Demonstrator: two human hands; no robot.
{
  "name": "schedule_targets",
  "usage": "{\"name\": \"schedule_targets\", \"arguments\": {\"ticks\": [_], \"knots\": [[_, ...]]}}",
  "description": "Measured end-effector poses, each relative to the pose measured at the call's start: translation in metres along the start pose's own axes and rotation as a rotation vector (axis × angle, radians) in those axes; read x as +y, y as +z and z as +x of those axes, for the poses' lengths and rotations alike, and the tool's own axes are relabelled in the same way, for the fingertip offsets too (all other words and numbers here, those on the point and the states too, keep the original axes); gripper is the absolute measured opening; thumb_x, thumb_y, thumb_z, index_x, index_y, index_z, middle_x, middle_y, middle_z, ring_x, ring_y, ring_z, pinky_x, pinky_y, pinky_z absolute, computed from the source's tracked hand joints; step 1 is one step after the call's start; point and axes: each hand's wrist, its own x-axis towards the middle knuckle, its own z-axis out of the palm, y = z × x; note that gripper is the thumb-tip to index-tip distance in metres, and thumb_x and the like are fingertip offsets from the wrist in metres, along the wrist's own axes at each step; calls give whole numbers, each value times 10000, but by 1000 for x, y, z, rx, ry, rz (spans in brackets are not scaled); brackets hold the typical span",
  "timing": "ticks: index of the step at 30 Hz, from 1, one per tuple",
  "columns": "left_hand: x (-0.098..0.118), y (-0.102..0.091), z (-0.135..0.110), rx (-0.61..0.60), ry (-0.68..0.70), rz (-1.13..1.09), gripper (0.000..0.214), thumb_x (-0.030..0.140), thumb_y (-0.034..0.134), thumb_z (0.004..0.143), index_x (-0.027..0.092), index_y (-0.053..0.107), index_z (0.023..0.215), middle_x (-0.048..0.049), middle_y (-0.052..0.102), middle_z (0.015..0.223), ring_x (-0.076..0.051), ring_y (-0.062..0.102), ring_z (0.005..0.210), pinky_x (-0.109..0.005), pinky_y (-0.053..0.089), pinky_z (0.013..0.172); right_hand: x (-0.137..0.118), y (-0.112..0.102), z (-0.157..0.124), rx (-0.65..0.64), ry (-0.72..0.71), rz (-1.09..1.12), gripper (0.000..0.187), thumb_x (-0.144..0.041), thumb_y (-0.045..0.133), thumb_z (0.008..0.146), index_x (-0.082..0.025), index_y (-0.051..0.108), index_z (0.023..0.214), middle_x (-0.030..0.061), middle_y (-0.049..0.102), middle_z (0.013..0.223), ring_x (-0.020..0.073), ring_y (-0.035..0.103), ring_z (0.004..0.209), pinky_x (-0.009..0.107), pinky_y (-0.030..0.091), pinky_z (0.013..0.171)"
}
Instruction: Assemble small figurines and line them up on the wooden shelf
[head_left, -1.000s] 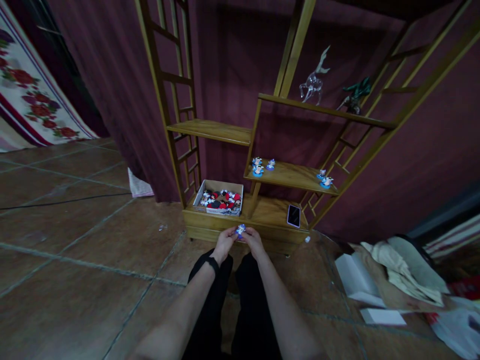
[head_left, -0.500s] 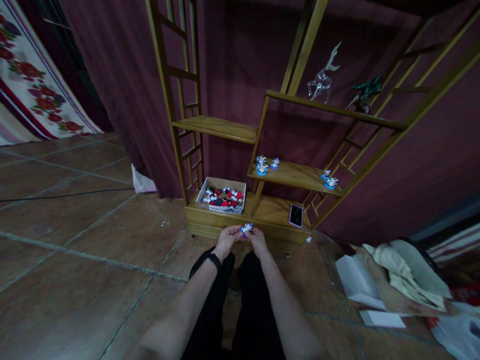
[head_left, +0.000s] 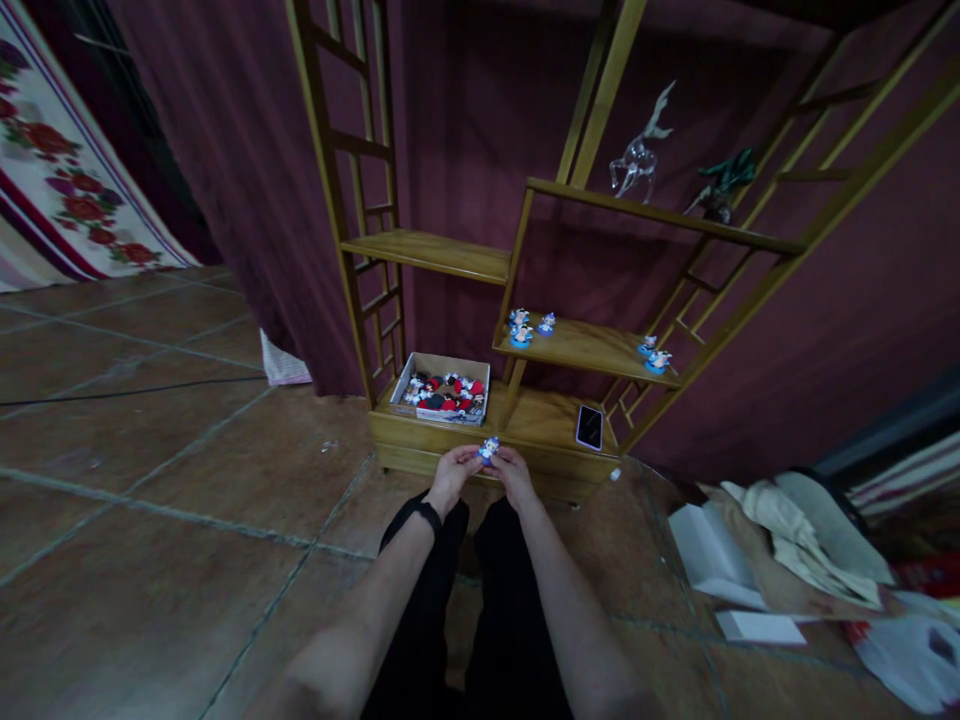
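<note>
Between my hands, in front of the shelf unit's low base, is a small purple-and-white figurine (head_left: 489, 448). My left hand (head_left: 454, 474) pinches it from the left, and my right hand (head_left: 515, 475) grips it from the right. Just beyond them, a cardboard box (head_left: 417, 410) holds many small red, white and black figurines (head_left: 450, 393). On the middle shelf (head_left: 585, 349), several blue and purple figurines (head_left: 520, 334) stand at the left end. A further two figurines (head_left: 658, 361) are at its right end.
A phone (head_left: 589, 427) lies on the base's right side. Higher up stand a clear glass deer (head_left: 637, 160) and a dark green ornament (head_left: 724, 185). White boxes (head_left: 712, 555), cloth and a plastic bag (head_left: 911, 655) lie on the floor at right. A cable (head_left: 135, 391) crosses the tiles at left.
The figurine in my hands has turned a little more upright and shifted slightly left and up. Both hands still hold it. The whole view has moved slightly.
</note>
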Motion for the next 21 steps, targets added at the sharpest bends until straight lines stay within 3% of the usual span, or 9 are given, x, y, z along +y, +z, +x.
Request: {"name": "schedule_targets", "arguments": {"ticks": [10, 21], "knots": [[-1, 0, 3, 32, 7, 33, 356, 187, 811, 451, 122, 671, 771, -46, 678, 674, -132, 608, 610, -270, 477, 651, 5, 1, 4, 29, 16, 2, 277, -306, 762, 485, -171, 551, 604, -1, 651, 660, 144, 627, 617, 325, 541, 655], [2, 1, 0, -23, -28, -27, 369, 172, 798, 503, 128, 654, 840, -62, 692, 769, -141, 635, 728, -270, 476, 739, -3, 2, 0, 41, 23, 39, 299, -400, 732, 543, -161, 595, 661, 32, 667, 683, 164, 644, 655, 346, 542, 682]]}}
